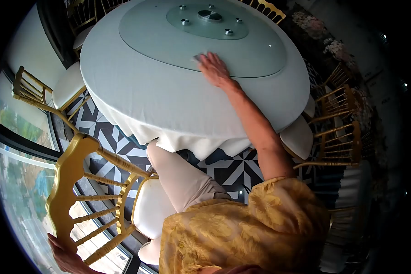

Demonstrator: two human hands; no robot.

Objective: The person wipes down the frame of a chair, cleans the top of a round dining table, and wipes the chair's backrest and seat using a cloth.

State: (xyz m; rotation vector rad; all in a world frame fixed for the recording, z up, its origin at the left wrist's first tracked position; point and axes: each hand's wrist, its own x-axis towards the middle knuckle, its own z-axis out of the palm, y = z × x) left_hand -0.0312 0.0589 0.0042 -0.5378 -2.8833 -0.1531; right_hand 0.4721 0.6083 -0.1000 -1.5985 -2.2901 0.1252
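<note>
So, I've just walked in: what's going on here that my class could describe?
A person in a patterned gold top is reaching over a round table with a white tablecloth. Their right hand is near the edge of a glass disc, with something pale, perhaps a cloth, at the fingertips. The left hand is at the back of a gold chair.

glass turntable: flat | whitish cloth: atop, near rim | gold chair: upright

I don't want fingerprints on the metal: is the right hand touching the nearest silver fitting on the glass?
Apart. The head view shows a plain strip of glass between the right hand and that silver fitting.
</note>
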